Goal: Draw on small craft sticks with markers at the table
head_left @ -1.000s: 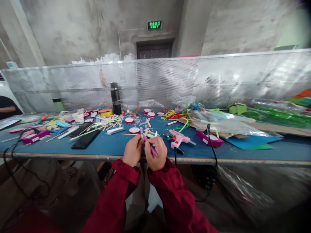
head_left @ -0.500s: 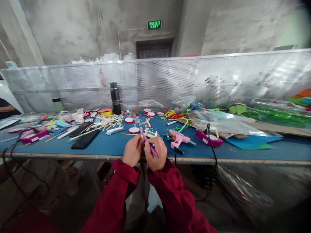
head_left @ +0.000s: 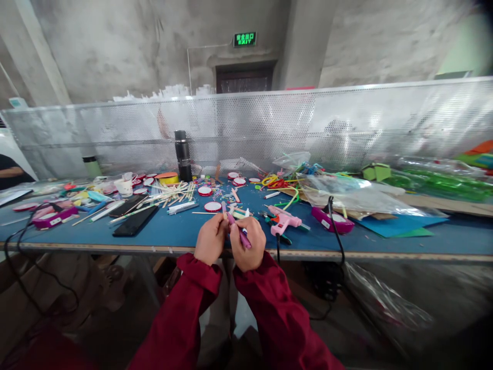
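My left hand (head_left: 210,240) and my right hand (head_left: 247,246) meet at the near edge of the blue table (head_left: 173,234), both with fingers closed. A purple stick-like piece (head_left: 244,238) runs through my right fist, and its upper end (head_left: 225,207) pokes up between the two hands, where my left fingers pinch it. A pink glue gun (head_left: 284,220) lies on the table just right of my right hand, its black cord dropping over the edge.
Two dark phones (head_left: 135,221) lie left of my hands. Craft sticks, red-rimmed discs (head_left: 212,206) and straws litter the middle. A black flask (head_left: 183,155) stands before the perforated metal screen (head_left: 346,123). Plastic bags (head_left: 346,198) and magenta tools (head_left: 333,220) are at right. Another person's arm (head_left: 11,173) shows far left.
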`<state>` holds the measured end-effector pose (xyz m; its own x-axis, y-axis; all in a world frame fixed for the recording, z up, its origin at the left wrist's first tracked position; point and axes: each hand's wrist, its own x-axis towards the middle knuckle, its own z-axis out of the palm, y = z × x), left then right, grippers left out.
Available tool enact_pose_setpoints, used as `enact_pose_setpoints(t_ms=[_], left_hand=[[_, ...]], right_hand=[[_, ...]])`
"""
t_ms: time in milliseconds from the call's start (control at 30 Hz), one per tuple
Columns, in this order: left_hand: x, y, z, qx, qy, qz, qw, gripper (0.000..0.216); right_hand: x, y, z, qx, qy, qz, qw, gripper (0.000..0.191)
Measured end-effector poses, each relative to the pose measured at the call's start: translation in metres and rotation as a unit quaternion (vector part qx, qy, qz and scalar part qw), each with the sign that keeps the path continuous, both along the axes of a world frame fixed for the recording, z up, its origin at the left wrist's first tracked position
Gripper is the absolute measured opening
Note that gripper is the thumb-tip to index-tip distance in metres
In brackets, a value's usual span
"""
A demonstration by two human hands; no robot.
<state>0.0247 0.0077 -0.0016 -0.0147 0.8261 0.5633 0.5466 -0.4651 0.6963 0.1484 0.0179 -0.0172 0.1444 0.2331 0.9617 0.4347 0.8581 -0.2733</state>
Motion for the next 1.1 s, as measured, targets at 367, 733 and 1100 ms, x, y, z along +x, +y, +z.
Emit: enact_pose_setpoints(t_ms=[367, 733, 1100], left_hand=[[-0.0001, 0.0005, -0.0002, 0.001, -0.003, 0.000, 1.000, 0.022], [0.0003, 0.0008, -0.0008, 0.000, -0.013, -0.012, 1.000, 0.023], [-0.0001, 0.0011, -0.0021, 0.002, -0.014, -0.012, 1.000, 0.024]], right_hand=[[-0.0002, 0.0005, 0.0003, 0.009, -0.004, 0.002, 1.000, 0.010], [-0.0005, 0.0010, 0.0008, 0.011, -0.009, 0.008, 1.000, 0.010], [0.0005, -0.0018, 0.0014, 0.000, -0.021, 0.017, 1.000, 0.010]])
